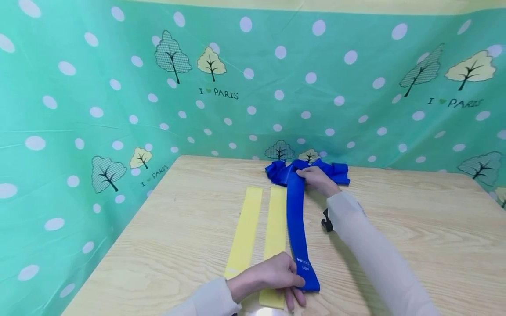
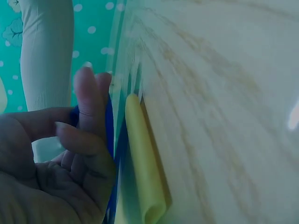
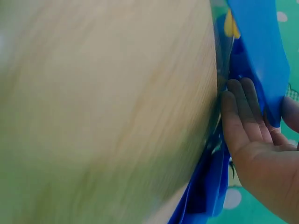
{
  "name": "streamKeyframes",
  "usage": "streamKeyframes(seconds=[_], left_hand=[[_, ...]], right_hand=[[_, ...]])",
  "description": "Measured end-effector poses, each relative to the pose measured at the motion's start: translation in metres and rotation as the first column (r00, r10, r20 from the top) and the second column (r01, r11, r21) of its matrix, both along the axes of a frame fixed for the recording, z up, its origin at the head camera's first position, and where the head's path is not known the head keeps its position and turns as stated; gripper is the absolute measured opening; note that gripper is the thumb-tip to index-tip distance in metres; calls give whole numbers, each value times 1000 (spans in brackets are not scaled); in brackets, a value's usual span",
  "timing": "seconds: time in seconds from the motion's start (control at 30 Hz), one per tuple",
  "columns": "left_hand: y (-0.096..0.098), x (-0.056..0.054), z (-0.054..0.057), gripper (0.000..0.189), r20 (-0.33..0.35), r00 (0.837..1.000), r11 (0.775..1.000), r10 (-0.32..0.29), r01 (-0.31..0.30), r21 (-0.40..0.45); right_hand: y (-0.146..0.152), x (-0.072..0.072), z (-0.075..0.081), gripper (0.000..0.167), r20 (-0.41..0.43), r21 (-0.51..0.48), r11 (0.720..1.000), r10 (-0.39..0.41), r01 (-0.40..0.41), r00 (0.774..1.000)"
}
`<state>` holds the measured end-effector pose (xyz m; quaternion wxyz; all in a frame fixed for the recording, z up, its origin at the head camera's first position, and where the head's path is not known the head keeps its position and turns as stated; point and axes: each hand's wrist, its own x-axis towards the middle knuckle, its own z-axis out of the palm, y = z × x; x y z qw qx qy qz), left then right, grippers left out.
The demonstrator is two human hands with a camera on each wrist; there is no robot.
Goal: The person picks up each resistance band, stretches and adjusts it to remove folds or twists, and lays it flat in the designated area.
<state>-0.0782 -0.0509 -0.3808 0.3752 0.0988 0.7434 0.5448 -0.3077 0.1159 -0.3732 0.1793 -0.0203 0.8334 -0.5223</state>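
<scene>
- Band, blue [image 1: 295,219], stretched lengthwise over the right half of the work area, running from near edge toward far edge; white print "Light" with a row of small dots close to its near end.
- Left hand [image 1: 278,272] at that near end: thumb and finger pinch the blue fabric, other fingers reaching below it, over the near part of a yellow strip.
- Right hand [image 1: 319,181] at the far end: thumb on one face of the band, fingers on the other, clamped on it. Right wrist view shows those fingers side by side, extended.
- Heap of blue bands [image 1: 280,172], crumpled, just behind the right hand, near the table's back edge.
- Two yellow strips laid flat, roughly parallel, narrow gap between: left strip [image 1: 247,224], its lower part partly hidden by the left forearm; right strip [image 1: 275,224], just beside the blue band. Left wrist view catches a yellow looped end, open.
- Black clip [image 1: 326,221] beside the right sleeve [image 1: 367,237]; what it fastens, cannot tell.
- Table [image 1: 178,245] wood-grained; behind it, green cloth [image 1: 253,52] with pale dots, trees, "PARIS" lettering.
</scene>
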Motion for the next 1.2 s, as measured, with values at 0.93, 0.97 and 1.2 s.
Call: streamKeyframes(seconds=[0.93,0.97,1.2], left_hand=[[-1,12,-4,29,-23,999,995,-37,35,-98],[-1,12,-3,29,-35,998,993,-43,39,-111],[-2,13,6,30,-103,992,974,-75,51,-219]], right_hand=[[24,14,0,20,-138,322,946,78,-29,987],[24,14,0,19,-143,326,945,76,-26,987],[28,15,7,22,-139,310,950,82,-35,987]])
